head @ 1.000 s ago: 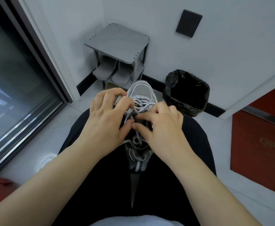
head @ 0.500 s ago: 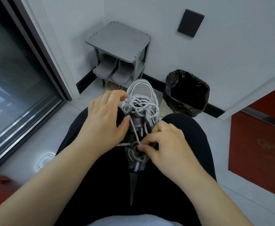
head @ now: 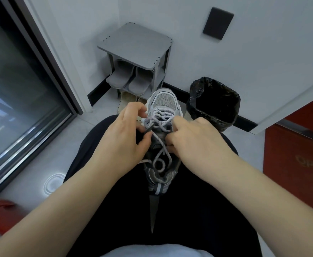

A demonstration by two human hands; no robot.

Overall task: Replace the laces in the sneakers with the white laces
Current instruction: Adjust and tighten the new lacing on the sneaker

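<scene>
A grey and white sneaker (head: pixel 164 101) lies between my knees on my lap, toe pointing away. A white lace with dark flecks (head: pixel 160 119) crosses its upper eyelets, and loose loops of it lie over the shoe's opening. My left hand (head: pixel 126 138) rests on the sneaker's left side, thumb and curled fingers at the lace's dark tip. My right hand (head: pixel 192 138) grips the right side by the eyelets, fingers curled in at the lace.
A grey shoe rack (head: pixel 137 47) with grey slippers stands against the far wall. A bin with a black bag (head: pixel 214 102) sits right of the sneaker. A glass door (head: pixel 18 93) is at left, a red cabinet (head: pixel 296 164) at right.
My right hand has moved up from the shoe's opening to the eyelets at mid-shoe. The left hand's fingers have closed in toward the lace tip. More loose lace lies over the opening.
</scene>
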